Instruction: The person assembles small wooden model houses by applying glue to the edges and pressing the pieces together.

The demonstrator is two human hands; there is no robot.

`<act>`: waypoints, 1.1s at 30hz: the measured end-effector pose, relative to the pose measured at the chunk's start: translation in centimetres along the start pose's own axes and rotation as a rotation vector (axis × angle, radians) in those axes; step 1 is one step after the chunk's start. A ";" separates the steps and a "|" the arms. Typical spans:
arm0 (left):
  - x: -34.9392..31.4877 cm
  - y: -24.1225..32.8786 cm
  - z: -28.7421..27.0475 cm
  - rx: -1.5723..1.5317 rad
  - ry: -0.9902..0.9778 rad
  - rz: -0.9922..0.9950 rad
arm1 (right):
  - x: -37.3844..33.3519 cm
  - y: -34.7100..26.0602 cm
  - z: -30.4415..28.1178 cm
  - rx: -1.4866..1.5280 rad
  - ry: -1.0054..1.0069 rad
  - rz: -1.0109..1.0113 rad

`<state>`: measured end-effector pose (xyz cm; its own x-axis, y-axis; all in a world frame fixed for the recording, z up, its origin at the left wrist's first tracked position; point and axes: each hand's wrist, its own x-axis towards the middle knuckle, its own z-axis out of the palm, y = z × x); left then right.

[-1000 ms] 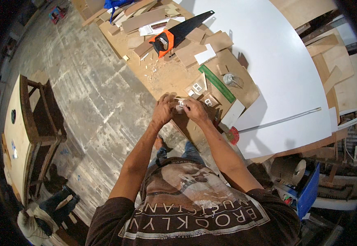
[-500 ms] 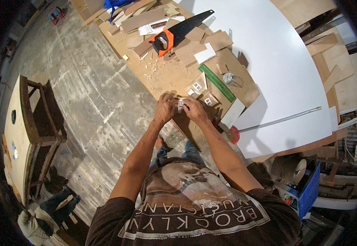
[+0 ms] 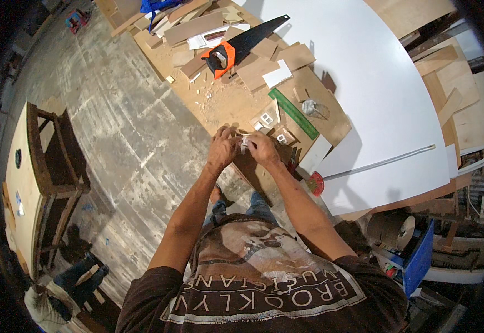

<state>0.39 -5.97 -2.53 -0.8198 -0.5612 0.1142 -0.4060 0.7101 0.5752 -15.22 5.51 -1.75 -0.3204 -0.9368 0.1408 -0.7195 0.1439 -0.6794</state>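
Observation:
Close together over the near corner of the workbench, both my hands grip a small white piece [image 3: 244,145], slatted or framed in look, mostly covered by fingers. My left hand [image 3: 223,147] is closed on its left side, and my right hand [image 3: 263,149] pinches it from the right. Just beyond lie two small wooden model panels: one with a white window [image 3: 266,117], the other, with its own white window [image 3: 282,137], beside my right fingers. A green ruler-like strip [image 3: 294,114] lies slantwise behind them, with a clear cup-like container [image 3: 310,107] at its right.
An orange-handled handsaw [image 3: 253,41] rests on wood offcuts [image 3: 193,29] at the bench's far side. A large white sheet [image 3: 375,94] spans the right, bearing a long metal strip [image 3: 380,161]. A person [image 3: 58,299] sits at lower left near a wooden table [image 3: 22,183].
My right fingers have shifted slightly around the white piece. Otherwise both hands stay in almost the same place.

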 end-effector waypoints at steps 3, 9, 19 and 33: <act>0.1 0.3 -0.3 0.070 0.012 0.001 | 0.5 1.0 0.9 0.110 0.125 -0.012; 0.5 0.9 -1.0 0.127 -0.029 0.021 | 0.6 2.9 1.6 0.179 0.156 0.199; 0.6 0.7 -0.9 0.123 -0.025 0.038 | 3.1 -0.1 0.2 -0.057 0.042 0.428; 1.1 -0.8 -0.4 -0.155 0.135 0.031 | 3.2 -1.4 -0.1 -0.167 -0.052 0.346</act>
<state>-0.03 -7.37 -2.55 -0.7653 -0.5993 0.2350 -0.3060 0.6599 0.6862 -15.28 2.31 -0.29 -0.5333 -0.8380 -0.1157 -0.6663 0.5004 -0.5528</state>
